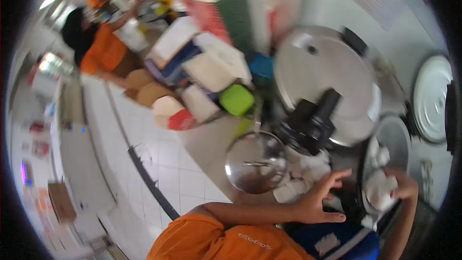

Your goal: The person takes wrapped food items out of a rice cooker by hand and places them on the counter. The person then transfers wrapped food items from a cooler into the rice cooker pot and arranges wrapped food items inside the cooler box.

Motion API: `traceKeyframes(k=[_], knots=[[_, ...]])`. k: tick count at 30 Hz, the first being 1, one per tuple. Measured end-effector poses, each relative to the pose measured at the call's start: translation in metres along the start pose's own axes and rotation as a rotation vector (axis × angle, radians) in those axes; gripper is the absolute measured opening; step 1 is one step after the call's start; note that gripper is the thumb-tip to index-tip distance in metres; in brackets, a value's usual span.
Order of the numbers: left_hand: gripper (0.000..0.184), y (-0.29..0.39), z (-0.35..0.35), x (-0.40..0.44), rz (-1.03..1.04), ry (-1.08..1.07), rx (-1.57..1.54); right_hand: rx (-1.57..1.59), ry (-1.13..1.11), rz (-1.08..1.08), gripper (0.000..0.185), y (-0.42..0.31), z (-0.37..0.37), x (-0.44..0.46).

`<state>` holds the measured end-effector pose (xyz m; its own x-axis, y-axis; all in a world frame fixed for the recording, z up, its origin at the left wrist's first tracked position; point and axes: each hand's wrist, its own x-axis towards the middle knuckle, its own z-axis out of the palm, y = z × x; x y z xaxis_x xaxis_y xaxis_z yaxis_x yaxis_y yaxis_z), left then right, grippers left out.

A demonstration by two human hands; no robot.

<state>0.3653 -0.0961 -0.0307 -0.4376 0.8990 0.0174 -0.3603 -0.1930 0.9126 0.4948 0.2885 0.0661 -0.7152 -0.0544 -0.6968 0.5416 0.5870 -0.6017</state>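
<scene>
My right hand point(405, 184) is closed around a white lump point(380, 190) at the mouth of a deep metal pot point(403, 132). What the lump is cannot be made out. Other white pieces point(380, 155) show inside the pot. To its left, my left hand point(325, 197) is held out with fingers spread and nothing in it. More white chunks point(292, 188) lie beside that hand, partly hidden by it. A shiny round steel pan point(250, 173) stands next to these chunks.
A large pressure cooker point(322, 72) with black handles point(313, 120) stands beyond my hands. Boxes point(209, 72) and a green container point(237, 99) crowd the counter. A round lid point(433, 98) is at the right. A person in an orange shirt point(103, 48) works farther off.
</scene>
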Motion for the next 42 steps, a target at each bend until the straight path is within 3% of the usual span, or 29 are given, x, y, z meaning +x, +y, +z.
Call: traceKeyframes(k=[2,4,7,9,11,12,14,16,18,20,22,24,27,30,32,33,34,35,36,37,39,40,42], knots=[[0.113,0.011,0.016,0.002,0.024,-0.057,-0.278,0.110,-0.046,-0.263,0.128,-0.065,0.018,-0.003],[0.112,0.015,0.024,-0.003,-0.077,-0.140,-0.539,0.517,-0.127,-0.289,0.108,-0.084,0.031,0.000],[0.091,0.005,0.003,-0.012,-0.310,-0.058,-0.604,0.082,0.448,-0.029,0.062,-0.070,0.004,0.012],[0.072,-0.017,-0.008,-0.014,-0.341,0.045,-0.579,-0.300,0.497,0.195,0.054,-0.011,-0.030,0.040],[0.059,-0.043,-0.012,-0.013,-0.557,0.297,-0.545,-0.644,0.567,0.309,0.046,0.053,-0.030,0.074],[0.055,-0.053,-0.014,-0.011,-0.648,0.439,-0.518,-0.831,0.607,0.239,0.048,0.080,-0.018,0.090],[0.045,-0.068,-0.016,0.004,-0.619,0.528,-0.551,-1.215,0.677,0.075,0.052,0.121,0.000,0.123],[0.043,-0.068,-0.012,0.022,-0.554,0.584,-0.597,-1.230,0.727,0.249,0.052,0.142,0.019,0.137],[0.046,-0.071,-0.018,0.031,-0.493,0.560,-0.779,-1.136,0.576,0.498,0.059,0.143,0.026,0.141],[0.053,-0.075,-0.023,0.033,-0.440,0.558,-0.944,-0.938,0.236,0.785,0.073,0.141,0.013,0.148],[0.057,-0.082,-0.027,0.027,-0.424,0.525,-0.939,-0.959,0.130,0.804,0.067,0.133,0.036,0.134],[0.062,-0.095,-0.032,0.022,-0.410,0.502,-0.974,-0.837,0.403,0.935,0.058,0.167,0.059,0.152],[0.047,-0.079,-0.018,0.025,-0.404,0.522,-0.738,-0.825,0.103,0.979,0.060,0.136,0.050,0.147],[0.055,-0.064,-0.018,0.014,-0.572,0.468,-0.569,-0.718,-0.197,0.814,0.063,0.091,0.015,0.118],[0.062,-0.068,-0.027,-0.011,-0.672,0.297,-0.413,-0.154,-0.110,0.682,0.060,0.028,-0.014,0.071],[0.072,-0.059,-0.023,-0.012,-0.616,0.205,-0.454,-0.252,-0.106,0.437,0.065,0.021,-0.024,0.058],[0.081,-0.050,-0.019,-0.014,-0.559,0.113,-0.499,-0.050,-0.082,0.222,0.061,-0.008,-0.023,0.036],[0.091,-0.041,-0.015,-0.015,-0.504,0.022,-0.545,-0.040,-0.183,-0.129,0.071,0.001,-0.026,0.036],[0.095,-0.012,0.005,-0.002,-0.336,-0.072,-0.634,0.252,-0.246,-0.082,0.076,-0.021,-0.025,0.033],[0.099,0.004,0.017,0.007,-0.164,-0.158,-0.711,0.393,-0.194,-0.002,0.083,-0.030,-0.023,0.038],[0.110,0.010,0.024,0.013,-0.218,-0.213,-0.964,0.520,0.056,0.168,0.099,-0.026,-0.022,0.062],[0.102,0.002,0.014,0.005,-0.369,-0.126,-0.963,0.496,0.249,0.263,0.109,-0.011,-0.025,0.081],[0.078,-0.009,-0.006,-0.004,-0.460,-0.048,-0.963,-0.137,0.367,0.501,0.110,0.026,-0.018,0.119]])
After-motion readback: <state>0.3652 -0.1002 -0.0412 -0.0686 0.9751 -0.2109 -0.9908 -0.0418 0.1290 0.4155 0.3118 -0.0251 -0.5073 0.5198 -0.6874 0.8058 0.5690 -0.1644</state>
